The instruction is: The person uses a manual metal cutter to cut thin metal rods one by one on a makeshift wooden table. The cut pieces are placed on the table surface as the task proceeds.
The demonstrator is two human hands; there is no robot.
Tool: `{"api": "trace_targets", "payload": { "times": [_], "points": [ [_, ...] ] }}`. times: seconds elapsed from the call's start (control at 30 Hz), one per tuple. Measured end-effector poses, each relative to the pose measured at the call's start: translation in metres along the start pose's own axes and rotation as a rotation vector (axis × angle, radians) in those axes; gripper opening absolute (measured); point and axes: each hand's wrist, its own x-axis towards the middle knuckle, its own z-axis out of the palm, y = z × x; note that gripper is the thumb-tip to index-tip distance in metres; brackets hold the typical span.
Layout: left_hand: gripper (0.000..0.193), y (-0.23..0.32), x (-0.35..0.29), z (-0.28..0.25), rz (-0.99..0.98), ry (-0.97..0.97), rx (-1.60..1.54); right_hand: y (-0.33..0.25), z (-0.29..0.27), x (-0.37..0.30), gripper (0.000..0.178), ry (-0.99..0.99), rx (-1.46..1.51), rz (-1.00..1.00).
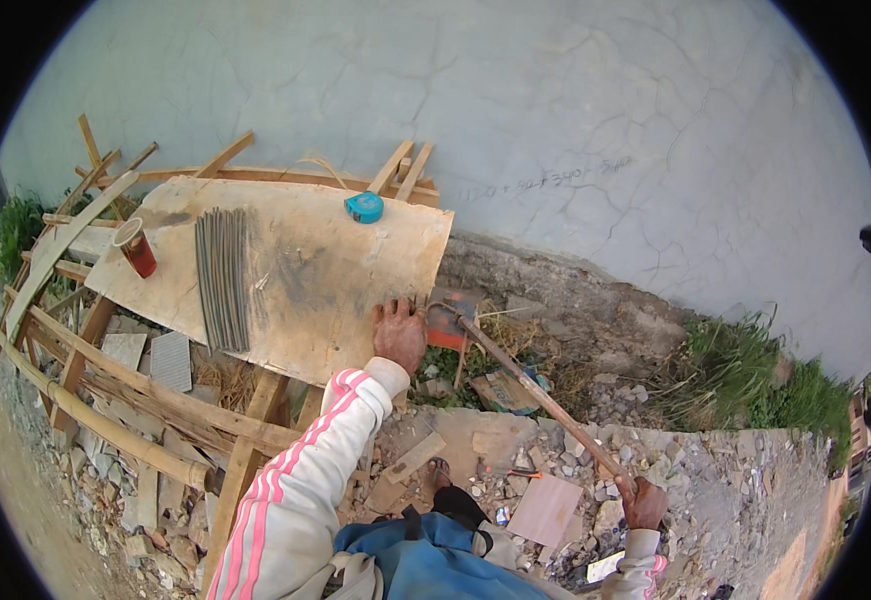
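My right hand [645,503] is wrapped around the lower end of a long rusty metal bar [546,400]. The bar slants up to the left, and its bent far end meets the right edge of a worn plywood board [306,240]. On that edge rests my left hand [400,333], fingers curled down close to the bar's tip; whatever lies under them is hidden. A bundle of thin grey steel rods [223,280] lies across the board to the left. Near the far edge sits a teal tape measure [364,207].
A cup of reddish-brown liquid [138,250] stands on the board's left end. Rough timbers and a bamboo pole [116,430] frame the bench. Rubble covers the ground, with a pinkish panel [546,510] and an orange-handled tool [516,472]. A cracked grey wall [556,120] rises behind.
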Motion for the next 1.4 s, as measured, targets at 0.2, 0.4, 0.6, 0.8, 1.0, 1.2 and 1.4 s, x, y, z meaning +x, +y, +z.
{"api": "trace_targets", "payload": {
  "times": [0.2, 0.4, 0.6, 0.8, 1.0, 1.2, 1.4],
  "points": [
    [0.021, -0.001, 0.000, 0.004, 0.023, 0.017, 0.017, -0.003, 0.009, -0.011, 0.074, -0.004, 0.003, -0.013],
    [0.022, -0.001, 0.000, 0.002, 0.034, 0.024, -0.030, -0.015, 0.009, -0.027, 0.080, -0.095, 0.044, 0.073],
    [0.022, -0.002, 0.001, 0.002, 0.037, 0.014, -0.030, -0.047, -0.001, -0.067, 0.083, -0.123, 0.076, 0.175],
    [0.024, -0.002, 0.001, 0.003, 0.046, -0.011, 0.004, -0.077, -0.010, -0.100, 0.082, -0.134, 0.130, 0.232],
    [0.023, -0.003, 0.001, -0.002, 0.034, -0.013, -0.053, -0.078, -0.016, -0.095, 0.079, -0.152, 0.121, 0.227],
    [0.029, -0.017, -0.002, -0.001, 0.028, 0.041, -0.270, -0.049, -0.013, -0.067, 0.078, -0.244, 0.199, 0.121],
    [0.030, -0.044, 0.000, -0.033, -0.147, -0.193, -0.652, -0.037, 0.028, -0.066, 0.076, -0.212, 0.291, 0.115]
  ]
}}
